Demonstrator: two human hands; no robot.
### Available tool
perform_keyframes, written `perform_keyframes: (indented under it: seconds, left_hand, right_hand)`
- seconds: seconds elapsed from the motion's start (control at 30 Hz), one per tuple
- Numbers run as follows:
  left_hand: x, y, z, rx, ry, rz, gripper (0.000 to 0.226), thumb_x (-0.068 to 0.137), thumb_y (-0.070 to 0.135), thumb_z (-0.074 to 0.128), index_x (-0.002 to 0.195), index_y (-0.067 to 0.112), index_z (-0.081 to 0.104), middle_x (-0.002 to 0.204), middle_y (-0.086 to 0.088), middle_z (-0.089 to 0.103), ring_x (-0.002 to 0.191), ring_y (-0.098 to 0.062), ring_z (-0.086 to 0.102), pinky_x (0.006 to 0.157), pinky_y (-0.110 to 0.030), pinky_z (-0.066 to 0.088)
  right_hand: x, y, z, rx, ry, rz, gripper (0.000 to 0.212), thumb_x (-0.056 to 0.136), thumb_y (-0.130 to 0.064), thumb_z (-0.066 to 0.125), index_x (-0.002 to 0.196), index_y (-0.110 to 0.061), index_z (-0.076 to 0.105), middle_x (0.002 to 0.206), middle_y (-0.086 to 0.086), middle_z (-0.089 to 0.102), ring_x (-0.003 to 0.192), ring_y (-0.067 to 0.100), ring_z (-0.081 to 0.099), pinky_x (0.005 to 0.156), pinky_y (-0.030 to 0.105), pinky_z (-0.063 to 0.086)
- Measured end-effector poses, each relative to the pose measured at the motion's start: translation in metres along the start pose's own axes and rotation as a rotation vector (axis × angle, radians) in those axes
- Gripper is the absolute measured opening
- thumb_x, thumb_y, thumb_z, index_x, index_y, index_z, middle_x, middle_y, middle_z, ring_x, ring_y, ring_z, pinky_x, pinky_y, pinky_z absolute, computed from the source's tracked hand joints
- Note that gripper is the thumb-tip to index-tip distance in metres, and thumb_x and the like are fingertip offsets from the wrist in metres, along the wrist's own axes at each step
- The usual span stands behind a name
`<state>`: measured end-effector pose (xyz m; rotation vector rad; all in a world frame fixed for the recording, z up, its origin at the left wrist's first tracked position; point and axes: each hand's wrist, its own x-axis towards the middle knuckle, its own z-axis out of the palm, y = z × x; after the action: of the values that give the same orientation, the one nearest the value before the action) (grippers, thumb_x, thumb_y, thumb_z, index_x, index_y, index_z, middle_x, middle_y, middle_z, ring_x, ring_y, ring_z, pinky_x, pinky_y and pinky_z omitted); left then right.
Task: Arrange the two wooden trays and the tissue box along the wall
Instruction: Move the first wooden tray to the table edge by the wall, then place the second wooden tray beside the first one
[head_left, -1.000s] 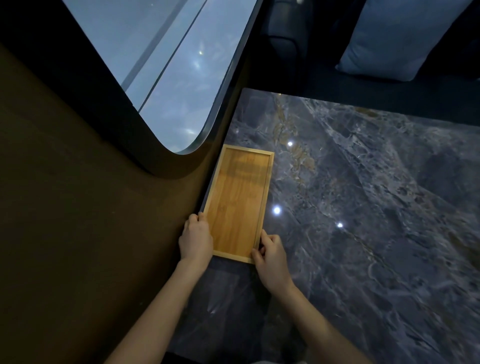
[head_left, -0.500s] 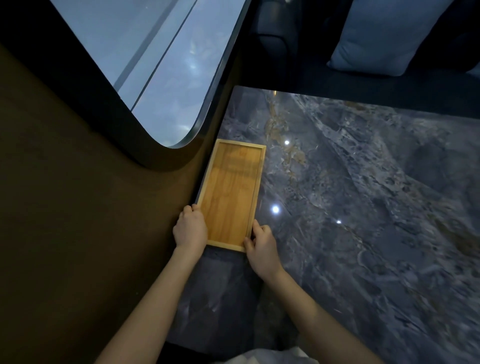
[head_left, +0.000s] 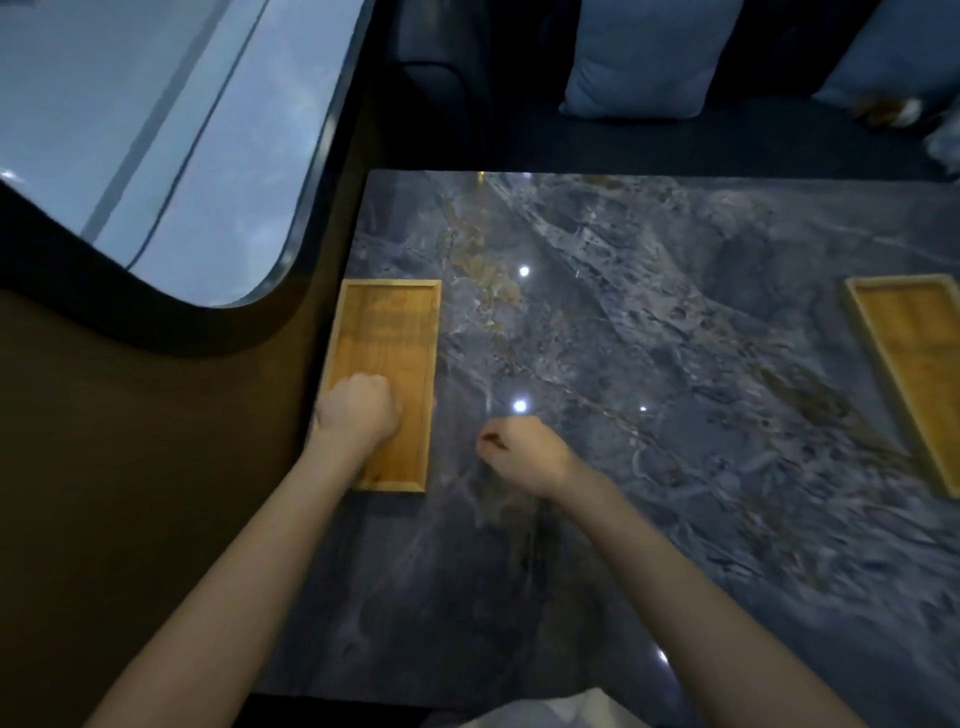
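One wooden tray (head_left: 387, 338) lies lengthwise on the dark marble table (head_left: 649, 364), its long left side against the wall. My left hand (head_left: 358, 408) hovers over the tray's near left part with fingers curled and nothing in it. My right hand (head_left: 519, 449) is over bare marble just right of the tray, fingers curled too, holding nothing. A second wooden tray (head_left: 914, 364) lies at the table's right edge, partly cut off by the frame. No tissue box is in view.
A brown wall (head_left: 130, 493) with a rounded window (head_left: 156, 130) runs along the table's left side. Beyond the far edge is a dark seat with two blue cushions (head_left: 649, 57). White cloth (head_left: 561, 712) shows at the bottom edge.
Both hands have let go of the near tray's corners. The left hand rose over the tray and the right moved off to the right. The view swung right, showing the second tray.
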<state>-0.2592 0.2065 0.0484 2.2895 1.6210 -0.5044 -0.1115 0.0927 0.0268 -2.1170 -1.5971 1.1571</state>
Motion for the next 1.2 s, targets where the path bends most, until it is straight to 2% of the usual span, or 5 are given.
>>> perform_keyframes:
  seconds: [0.1, 0.37, 0.7, 0.97, 1.2]
  left_hand:
    - [0.003, 0.046, -0.01, -0.007, 0.075, 0.115, 0.033, 0.09, 0.031, 0.043, 0.107, 0.01, 0.062, 0.107, -0.015, 0.064, 0.095, -0.032, 0.06, 0.08, -0.037, 0.049]
    - [-0.013, 0.186, -0.025, -0.08, 0.179, 0.399, 0.034, 0.088, 0.033, 0.043, 0.088, 0.008, 0.065, 0.103, -0.025, 0.066, 0.098, -0.042, 0.059, 0.077, -0.041, 0.047]
    - [-0.051, 0.384, 0.023, -0.192, 0.273, 0.693, 0.038, 0.092, 0.028, 0.043, 0.118, 0.002, 0.053, 0.122, -0.023, 0.054, 0.116, -0.036, 0.044, 0.098, -0.042, 0.035]
    - [-0.058, 0.49, 0.086, -0.19, 0.252, 0.757, 0.057, 0.095, 0.034, 0.034, 0.139, 0.001, 0.024, 0.151, -0.016, 0.026, 0.14, -0.028, 0.02, 0.115, -0.038, 0.016]
    - [-0.059, 0.531, 0.122, -0.214, 0.148, 0.591, 0.063, 0.093, 0.036, 0.04, 0.137, -0.006, 0.024, 0.151, -0.022, 0.02, 0.14, -0.031, 0.016, 0.115, -0.036, 0.01]
  right_hand:
    - [-0.019, 0.019, -0.033, -0.058, 0.068, -0.002, 0.024, 0.089, -0.023, 0.045, 0.092, -0.005, 0.061, 0.105, 0.02, 0.066, 0.098, 0.034, 0.06, 0.076, 0.035, 0.045]
    - [-0.1, 0.104, -0.122, -0.168, 0.37, 0.031, 0.021, 0.09, -0.026, 0.046, 0.091, -0.009, 0.059, 0.102, 0.017, 0.066, 0.097, 0.034, 0.059, 0.076, 0.043, 0.048]
    - [-0.205, 0.272, -0.205, -0.139, 0.743, 0.231, 0.023, 0.093, -0.022, 0.043, 0.104, -0.009, 0.058, 0.103, 0.013, 0.063, 0.094, 0.03, 0.058, 0.074, 0.041, 0.046]
    - [-0.242, 0.385, -0.216, -0.069, 0.761, 0.471, 0.036, 0.092, -0.016, 0.044, 0.127, -0.007, 0.044, 0.123, 0.016, 0.052, 0.117, 0.032, 0.044, 0.088, 0.044, 0.045]
    - [-0.227, 0.438, -0.216, 0.043, 0.618, 0.601, 0.044, 0.093, -0.015, 0.041, 0.134, -0.001, 0.035, 0.136, 0.02, 0.041, 0.124, 0.036, 0.035, 0.104, 0.044, 0.032]
